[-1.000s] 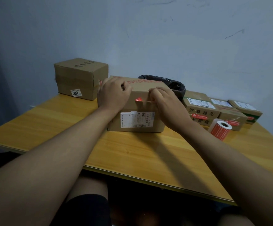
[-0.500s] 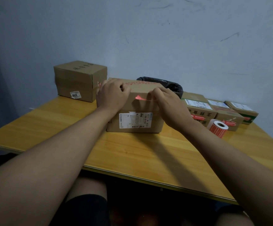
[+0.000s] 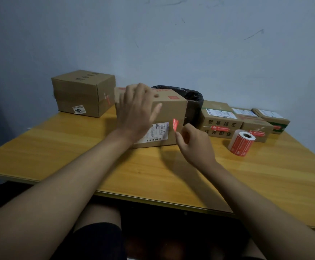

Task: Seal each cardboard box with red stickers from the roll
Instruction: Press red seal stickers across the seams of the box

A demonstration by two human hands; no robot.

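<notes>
Red is the colour to watch: a small red sticker (image 3: 175, 124) stands on end just above the right hand (image 3: 194, 143), pinched at its lower tip between thumb and forefinger, the other fingers (image 3: 187, 130) curled in. Its long axis runs roughly up and down, tilted a little. The cardboard box (image 3: 169, 113) being sealed sits directly beyond those fingers, the sticker right in front of its near face, close to the right-hand corner and beside the white shipping label (image 3: 155, 133). Whether the sticker already touches the cardboard I can't tell; it looks just shy of it.

The left hand (image 3: 137, 113) is spread wide, fingers straight, blurred with motion, laid across the left part of the box and gripping nothing. It hides much of the front face and top edge there, so the flap seam on that side can't be made out. A red patch (image 3: 172, 97) shows on the box top, up and away from the right fingers.

By my judgement the right hand is the one that matters: the box lies straight ahead of it, so the sticker goes forward onto the cardboard.

Off to the right of those fingers, well apart, the sticker roll (image 3: 241, 143) lies on the table (image 3: 77, 156), with smaller boxes (image 3: 222, 121) behind it. Another box (image 3: 83, 92) sits far left. A black bin bag (image 3: 192, 96) peeks out behind.
</notes>
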